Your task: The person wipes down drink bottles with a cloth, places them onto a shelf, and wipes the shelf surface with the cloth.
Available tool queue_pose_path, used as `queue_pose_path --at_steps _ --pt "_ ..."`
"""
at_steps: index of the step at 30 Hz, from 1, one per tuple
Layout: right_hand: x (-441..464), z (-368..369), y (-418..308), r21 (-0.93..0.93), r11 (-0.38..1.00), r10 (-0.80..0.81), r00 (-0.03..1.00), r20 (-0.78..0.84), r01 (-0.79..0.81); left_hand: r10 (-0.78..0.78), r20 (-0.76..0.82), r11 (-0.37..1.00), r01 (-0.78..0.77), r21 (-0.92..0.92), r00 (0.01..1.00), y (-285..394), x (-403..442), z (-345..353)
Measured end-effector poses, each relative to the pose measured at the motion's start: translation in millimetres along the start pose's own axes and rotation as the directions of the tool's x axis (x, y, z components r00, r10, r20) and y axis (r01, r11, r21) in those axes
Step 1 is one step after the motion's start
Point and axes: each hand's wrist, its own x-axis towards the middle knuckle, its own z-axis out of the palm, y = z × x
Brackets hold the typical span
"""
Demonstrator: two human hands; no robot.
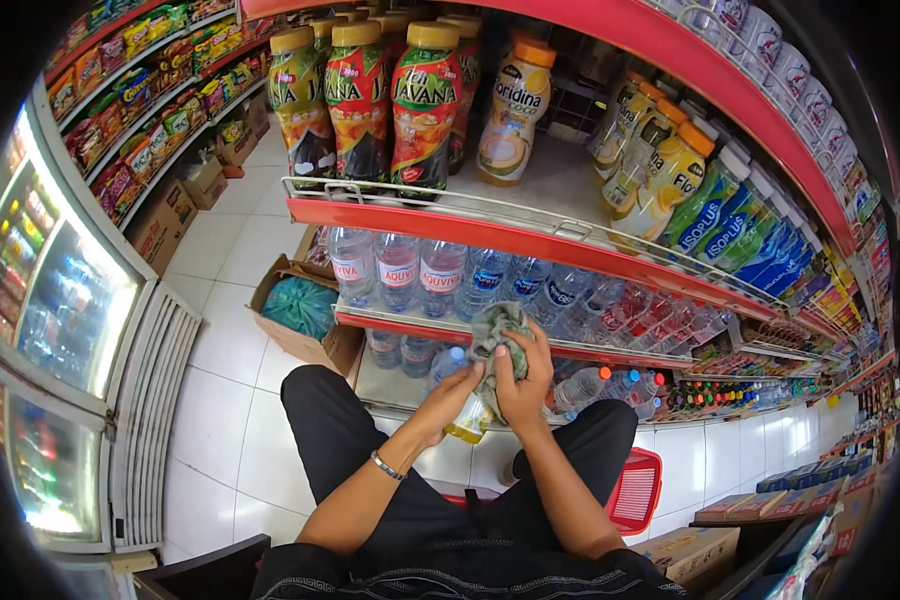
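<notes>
My left hand (444, 402) is wrapped round a small bottle (468, 424) with a yellowish lower end, which points down toward my lap. A crumpled grey-green cloth (497, 332) covers the bottle's upper part, so its cap is hidden. Fingers of my right hand (523, 378) press the cloth against the bottle. Both hands are between my knees, in front of the lower shelves. Just behind them stand clear water bottles (440, 268) with pink-and-white or blue labels.
Above, a red-edged shelf (450, 212) with a wire rail holds tea bottles (425, 110), an orange-capped Floridina bottle (515, 115) and Isoplus bottles (715, 215). An open carton (335, 345) with a green plastic bag is at left. A red basket (635, 490) lies right; glass-door fridges (60, 300) stand far left.
</notes>
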Motion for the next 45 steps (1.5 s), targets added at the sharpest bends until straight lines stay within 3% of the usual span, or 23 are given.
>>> queue_pose_path --at_steps 1,3,4,6,10,11,13,16,18,22,23,25,27,29,30,33,36,37,38,39,41,43,45 --pt "-5 2 -3 -0.001 1.000 -0.004 1.000 -0.001 0.004 0.004 0.002 1.000 -0.004 0.000 1.000 -4 1 0" --pt "-18 7 -9 0.167 0.951 0.269 0.962 -0.041 -0.259 0.214 -0.030 0.976 -0.215 -0.039 0.976 -9 3 -1" --pt "-30 10 -13 0.169 0.952 0.266 0.963 -0.044 -0.256 0.218 -0.029 0.975 -0.219 -0.036 0.976 -4 0 -1" --pt "-61 14 -23 0.086 0.994 0.063 0.998 0.016 -0.065 0.230 -0.156 0.954 -0.254 -0.156 0.961 5 -8 -1" --pt "-68 11 -21 0.067 0.984 -0.175 0.973 0.149 0.167 0.129 0.051 0.958 -0.112 -0.264 0.990 -3 -2 -17" --pt "-59 8 -18 0.061 0.976 -0.217 0.964 0.155 0.210 0.220 0.018 0.968 -0.216 -0.130 0.975 -11 -4 -15" --pt "-34 0 -16 0.076 0.959 -0.284 0.945 0.165 0.275 0.222 -0.025 0.970 -0.224 -0.092 0.975 -16 -2 -9" --pt "-9 -4 -11 0.103 0.982 -0.172 0.971 0.165 0.156 0.139 -0.134 0.990 -0.139 0.006 0.981 -7 -1 -4" --pt "-2 -3 -10 0.149 0.976 0.132 0.973 0.187 -0.161 0.257 -0.151 0.949 -0.279 -0.149 0.955 -4 0 -1" --pt "-41 14 -7 0.242 0.912 0.318 0.944 0.088 -0.330 0.052 -0.091 0.990 -0.063 -0.125 0.994 2 2 -17" --pt "-57 18 -11 0.148 0.963 0.215 0.974 0.071 -0.224 0.007 -0.085 0.995 -0.016 -0.097 0.996 -1 4 -19" --pt "-76 16 -30 0.123 0.989 0.066 0.993 0.097 -0.078 0.214 -0.187 0.927 -0.260 -0.269 0.959 -13 5 -12" --pt "-75 14 -34 0.101 0.995 0.012 0.995 0.098 -0.022 0.281 -0.245 0.924 -0.330 -0.192 0.928 -23 13 -18" --pt "-59 10 -29 0.089 0.990 -0.121 0.979 0.165 0.107 0.297 -0.042 0.944 -0.300 -0.138 0.954 -22 12 -21" --pt "-50 10 -24 0.057 0.990 -0.136 0.980 0.143 0.129 0.266 -0.023 0.964 -0.266 -0.020 0.964 -17 3 -15" --pt "-13 2 -22 -0.049 0.963 -0.257 0.960 0.106 0.264 0.156 0.011 0.987 -0.156 0.026 0.988 -14 4 -10" --pt "8 -2 -8 0.013 0.990 -0.144 0.989 0.034 0.144 -0.024 0.202 0.995 0.003 0.102 0.979 -5 4 -14" --pt "11 -5 -6 0.015 0.988 -0.153 0.988 0.032 0.153 -0.026 0.140 0.997 0.016 0.076 0.990 2 -5 -8" --pt "12 -8 -5 0.078 0.997 -0.032 0.998 0.050 0.028 -0.021 0.139 0.997 0.010 0.079 0.990 2 -4 -13" --pt "14 -10 -7 0.137 0.985 0.090 0.993 0.076 -0.100 -0.077 0.232 0.992 0.052 0.114 0.970 4 -4 -20" --pt "15 -11 -13 0.127 0.990 0.064 0.998 0.002 -0.063 -0.094 0.404 0.995 0.068 0.078 0.910 1 -3 -23" --pt "14 -16 -12 0.151 0.941 0.311 0.950 -0.041 -0.302 -0.126 0.416 0.989 0.082 0.122 0.901 1 -4 -20" --pt "16 -16 -2 0.191 0.933 0.329 0.937 -0.113 -0.305 -0.204 0.447 0.976 0.145 0.162 0.871 3 -2 -20"
